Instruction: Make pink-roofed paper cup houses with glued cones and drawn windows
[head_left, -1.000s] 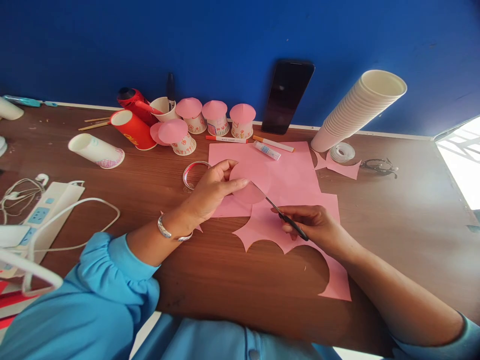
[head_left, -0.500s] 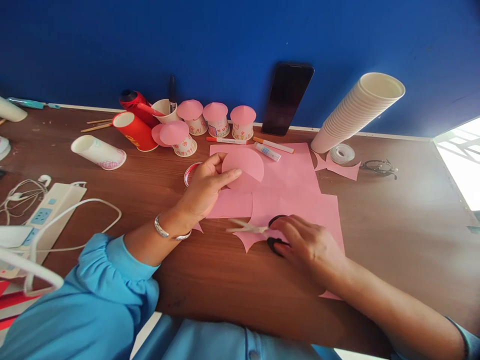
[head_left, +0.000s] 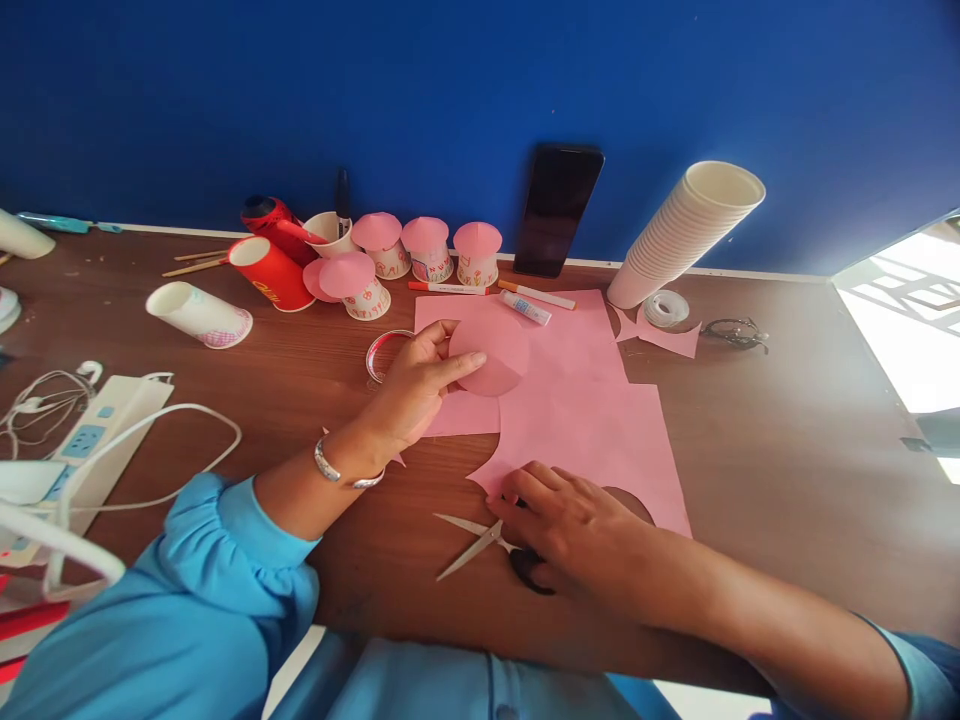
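On a wooden desk, left hand pinching a pink paper circle, right hand lying loosely open over open-bladed scissors.

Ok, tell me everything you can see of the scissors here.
The scissors lie flat on the brown wooden table, near its front edge, just below the cut pink paper sheet. Two slim silver metal blades are spread open in a V, tips pointing left. The dark handles are mostly hidden under the right hand, which rests on them.
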